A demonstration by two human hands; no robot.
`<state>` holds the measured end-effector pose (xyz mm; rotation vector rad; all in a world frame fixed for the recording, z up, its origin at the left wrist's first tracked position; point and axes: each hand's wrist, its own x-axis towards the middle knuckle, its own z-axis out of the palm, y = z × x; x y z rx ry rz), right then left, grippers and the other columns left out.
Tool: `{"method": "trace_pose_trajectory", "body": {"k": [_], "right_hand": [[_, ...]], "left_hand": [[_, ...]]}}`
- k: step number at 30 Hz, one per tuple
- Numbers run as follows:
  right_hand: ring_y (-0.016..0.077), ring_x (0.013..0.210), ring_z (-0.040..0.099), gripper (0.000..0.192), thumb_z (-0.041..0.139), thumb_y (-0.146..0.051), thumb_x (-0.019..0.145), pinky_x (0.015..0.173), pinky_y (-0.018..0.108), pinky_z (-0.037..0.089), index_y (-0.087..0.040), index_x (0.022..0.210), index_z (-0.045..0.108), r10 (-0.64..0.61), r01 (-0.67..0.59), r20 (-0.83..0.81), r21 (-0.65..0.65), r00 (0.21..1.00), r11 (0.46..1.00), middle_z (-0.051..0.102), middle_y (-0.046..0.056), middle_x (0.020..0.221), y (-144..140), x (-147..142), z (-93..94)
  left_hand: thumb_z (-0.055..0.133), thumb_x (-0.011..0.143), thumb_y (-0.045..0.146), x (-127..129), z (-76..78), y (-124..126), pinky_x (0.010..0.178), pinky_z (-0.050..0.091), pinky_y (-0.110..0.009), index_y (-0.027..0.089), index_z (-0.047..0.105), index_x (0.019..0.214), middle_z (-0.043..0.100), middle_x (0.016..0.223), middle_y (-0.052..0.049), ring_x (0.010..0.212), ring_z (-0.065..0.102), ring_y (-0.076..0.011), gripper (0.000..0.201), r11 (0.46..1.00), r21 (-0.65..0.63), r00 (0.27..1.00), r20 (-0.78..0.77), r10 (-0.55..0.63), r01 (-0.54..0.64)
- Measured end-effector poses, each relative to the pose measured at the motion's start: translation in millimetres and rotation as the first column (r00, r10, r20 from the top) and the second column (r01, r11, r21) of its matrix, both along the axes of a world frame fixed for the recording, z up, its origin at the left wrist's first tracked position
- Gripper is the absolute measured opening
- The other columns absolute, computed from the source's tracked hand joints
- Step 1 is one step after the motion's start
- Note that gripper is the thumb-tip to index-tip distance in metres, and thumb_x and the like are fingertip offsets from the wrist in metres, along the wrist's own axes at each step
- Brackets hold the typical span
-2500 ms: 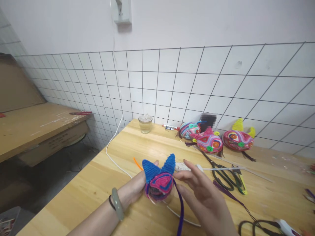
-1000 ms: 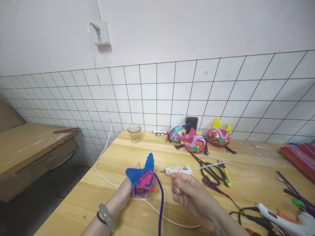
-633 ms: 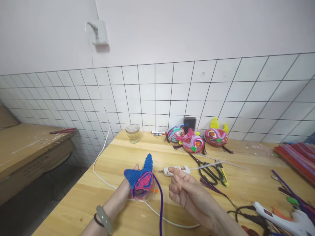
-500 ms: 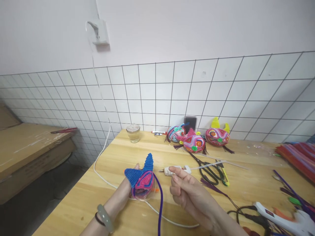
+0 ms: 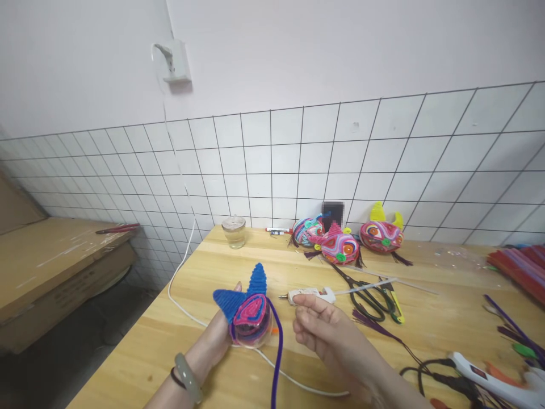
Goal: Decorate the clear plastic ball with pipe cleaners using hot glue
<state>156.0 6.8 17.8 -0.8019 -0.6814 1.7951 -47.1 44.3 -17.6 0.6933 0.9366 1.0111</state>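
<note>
Head view: left hand (image 5: 215,343) grips craft (image 5: 249,315); right hand (image 5: 326,335) seemingly empty.

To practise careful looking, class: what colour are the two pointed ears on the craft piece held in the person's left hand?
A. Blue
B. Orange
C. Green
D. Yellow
A. The craft piece held in the left hand has two blue pointed ears standing above its pink and purple spiral face; yellow ears show only on a finished figure by the tiled wall.
</note>
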Motion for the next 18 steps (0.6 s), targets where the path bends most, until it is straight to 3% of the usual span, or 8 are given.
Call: {"method": "trace_pose_trajectory", "body": {"k": [1,3,6,9,13,18], "right_hand": [[0.0081,0.061,0.063,0.037,0.090,-0.028,0.053,0.062,0.018,0.048,-0.018,0.082,0.070,-0.005,0.005,0.027,0.021,1.000,1.000,0.061,-0.005,0.060,-0.4,-0.9,-0.7],[0.0077,0.052,0.062,0.036,0.090,-0.030,0.053,0.052,0.017,0.045,-0.019,0.080,0.069,0.010,-0.016,0.088,0.064,0.996,0.998,0.060,-0.006,0.059,-1.7,-2.7,-2.3],[0.0035,0.033,0.047,0.029,0.082,-0.039,0.063,0.037,0.017,0.028,-0.018,0.077,0.068,0.013,-0.063,0.264,0.182,0.964,0.981,0.058,-0.006,0.057,-4.8,-5.6,-3.1],[0.0053,0.036,0.040,0.023,0.071,-0.041,0.074,0.038,0.020,0.026,-0.019,0.082,0.070,-0.027,-0.155,0.499,0.319,0.866,0.935,0.055,-0.005,0.057,-8.6,-9.6,-3.6],[0.0102,0.049,0.041,0.017,0.063,-0.034,0.081,0.046,0.023,0.030,-0.020,0.085,0.070,-0.172,-0.245,0.675,0.475,0.717,0.845,0.052,-0.002,0.058,-11.0,-14.5,-11.8],[0.0104,0.049,0.038,0.010,0.058,-0.027,0.084,0.048,0.024,0.027,-0.020,0.081,0.064,-0.219,-0.287,0.761,0.471,0.611,0.834,0.045,-0.005,0.056,-11.5,-15.0,-18.7]], "left_hand": [[0.062,0.073,0.058,0.5,1.4,-0.8,0.074,0.041,-0.029,0.018,0.065,0.067,0.070,0.064,0.001,0.065,0.058,-0.0159,0.040,1.000,-0.003,1.000,0.012,0.013,-0.013],[0.065,0.072,0.056,1.8,4.2,-2.5,0.073,0.040,-0.029,0.017,0.065,0.066,0.069,0.063,0.001,0.064,0.057,-0.0151,0.039,0.999,-0.007,0.998,0.039,0.052,-0.051],[0.069,0.069,0.055,4.0,5.9,-5.1,0.068,0.040,-0.028,0.017,0.064,0.062,0.066,0.057,0.002,0.057,0.054,-0.0132,0.039,0.998,-0.013,0.996,0.055,0.064,-0.064],[0.068,0.069,0.057,6.3,4.7,-7.6,0.069,0.042,-0.030,0.015,0.066,0.064,0.069,0.060,-0.001,0.059,0.057,-0.0153,0.042,0.999,-0.050,0.997,0.068,0.023,-0.020],[0.065,0.070,0.060,10.8,5.0,-12.3,0.066,0.044,-0.029,0.015,0.065,0.061,0.070,0.059,-0.003,0.057,0.058,-0.0154,0.046,0.997,-0.067,0.994,0.108,-0.021,0.028],[0.071,0.065,0.057,16.5,10.3,-17.8,0.059,0.042,-0.026,0.015,0.066,0.061,0.068,0.056,0.000,0.054,0.055,-0.0131,0.042,1.000,0.002,0.994,0.103,-0.021,0.021]]}}
